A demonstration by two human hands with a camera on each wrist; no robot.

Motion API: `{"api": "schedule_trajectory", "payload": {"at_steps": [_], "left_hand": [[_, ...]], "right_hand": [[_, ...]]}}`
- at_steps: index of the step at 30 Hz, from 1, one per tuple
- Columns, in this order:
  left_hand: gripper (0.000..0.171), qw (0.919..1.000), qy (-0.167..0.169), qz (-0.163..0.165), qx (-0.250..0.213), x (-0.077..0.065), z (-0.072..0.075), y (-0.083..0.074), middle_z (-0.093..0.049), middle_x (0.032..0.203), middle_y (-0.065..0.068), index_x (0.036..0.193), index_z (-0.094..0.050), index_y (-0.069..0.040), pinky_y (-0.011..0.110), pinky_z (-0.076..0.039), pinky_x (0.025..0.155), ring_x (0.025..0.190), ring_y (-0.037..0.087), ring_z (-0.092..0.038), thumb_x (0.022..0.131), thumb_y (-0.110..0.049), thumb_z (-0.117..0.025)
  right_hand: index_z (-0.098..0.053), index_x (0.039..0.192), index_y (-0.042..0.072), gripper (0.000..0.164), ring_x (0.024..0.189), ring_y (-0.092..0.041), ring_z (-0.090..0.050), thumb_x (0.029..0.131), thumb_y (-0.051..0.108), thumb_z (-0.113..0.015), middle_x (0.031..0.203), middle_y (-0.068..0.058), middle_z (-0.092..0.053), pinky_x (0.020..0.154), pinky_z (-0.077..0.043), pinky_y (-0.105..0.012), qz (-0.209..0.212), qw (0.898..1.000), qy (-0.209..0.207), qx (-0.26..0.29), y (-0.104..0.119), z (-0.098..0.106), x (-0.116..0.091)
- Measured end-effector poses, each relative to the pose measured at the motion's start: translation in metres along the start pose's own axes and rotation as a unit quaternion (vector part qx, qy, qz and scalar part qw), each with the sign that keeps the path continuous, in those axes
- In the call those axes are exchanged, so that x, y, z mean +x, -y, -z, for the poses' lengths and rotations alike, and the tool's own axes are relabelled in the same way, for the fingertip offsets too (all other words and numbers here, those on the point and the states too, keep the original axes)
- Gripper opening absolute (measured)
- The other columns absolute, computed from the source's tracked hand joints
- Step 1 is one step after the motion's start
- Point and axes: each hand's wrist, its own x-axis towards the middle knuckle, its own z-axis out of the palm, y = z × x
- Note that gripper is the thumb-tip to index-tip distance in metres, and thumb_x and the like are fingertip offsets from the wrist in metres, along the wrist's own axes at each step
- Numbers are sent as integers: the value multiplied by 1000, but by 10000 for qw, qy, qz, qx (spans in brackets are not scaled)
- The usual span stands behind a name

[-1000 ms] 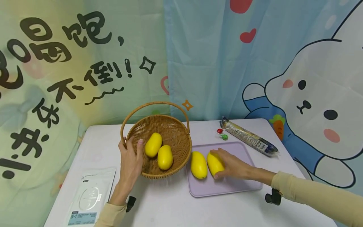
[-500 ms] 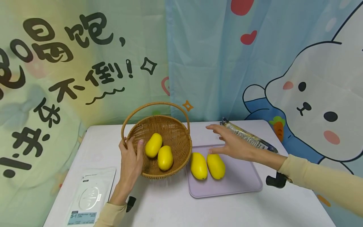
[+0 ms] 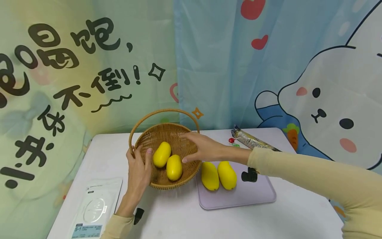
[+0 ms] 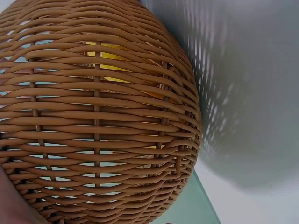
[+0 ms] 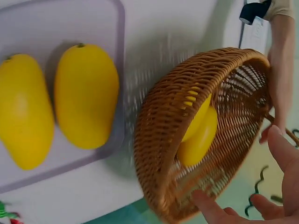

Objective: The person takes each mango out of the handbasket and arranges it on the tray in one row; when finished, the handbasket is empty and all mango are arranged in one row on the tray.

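A brown wicker basket [image 3: 167, 131] stands tilted on the table, its mouth facing me. My left hand [image 3: 138, 172] grips its left rim, thumb inside and the other fingers toward the outside. Two yellow mangoes lie in the basket, one upper-left mango [image 3: 162, 154] and one lower mango [image 3: 174, 167]. My right hand [image 3: 206, 147] reaches over the basket's right rim with fingers spread and nothing held; its thumb is close to the lower mango. On the lilac tray [image 3: 253, 191] two more mangoes lie side by side, a left one [image 3: 210, 176] and a right one [image 3: 227, 175]. Basket weave [image 4: 98, 121] fills most of the left wrist view.
A white pouch [image 3: 96, 205] lies at the table's left. Behind the tray are a red lollipop [image 3: 231, 140], a green one partly covered by the right arm, and a long wrapped package [image 3: 250, 139]. A printed curtain [image 3: 206, 66] hangs along the back edge.
My right hand has released the right mango on the tray, lifted off and swung left over the basket. The left hand keeps its hold and the basket stays put.
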Motion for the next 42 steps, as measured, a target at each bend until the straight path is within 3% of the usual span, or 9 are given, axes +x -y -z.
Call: {"api": "schedule_trajectory", "payload": {"at_steps": [7,13,23,29,34,42], "left_hand": [[75,10000,53,84,0,-2,-2,0,-12,163,27,153,-38,-3,61,-47,102,135,47,-45,105,-61,-34],[76,9999,87,107,10,-4,-3,-1,-13,163,26,153,-38,-4,59,-48,100,133,46,-47,104,-62,-35],[74,10000,-33,29,-12,-4,-3,-4,-15,162,25,152,-39,-4,58,-48,102,135,44,-47,105,-60,-37],[74,10000,-10,91,-17,-4,-3,-3,-14,163,24,153,-39,-6,58,-48,101,135,44,-46,104,-61,-36],[74,10000,-43,68,-12,-4,-3,-1,-15,162,25,152,-40,-5,58,-48,102,137,44,-45,104,-61,-36],[75,9999,-45,104,-39,-1,0,0,-14,163,24,153,-39,-6,59,-49,100,134,45,-47,104,-63,-36]], "right_hand": [[-38,155,7,85,149,-30,-37,89,38,-79,160,-12,-41,120,-34,-46,-411,9942,956,-266,11,-30,41],[-36,157,10,88,148,-27,-39,87,38,-82,159,-10,-44,120,-34,-44,-1025,9827,1505,-342,10,-50,56],[-40,155,10,88,147,-28,-39,84,39,-84,157,-10,-46,121,-32,-43,-1174,9818,1387,-554,3,-68,64],[-46,151,9,83,129,-21,-53,83,35,-86,143,-8,-57,114,-40,-38,-1001,9834,1375,-629,1,-78,68],[-49,147,9,81,119,-18,-55,81,34,-88,136,-8,-59,109,-44,-35,-846,9843,1299,-846,1,-84,72],[-47,150,8,84,135,-23,-50,81,32,-88,148,-11,-53,117,-38,-37,-782,9840,1290,-953,3,-78,74]]}}
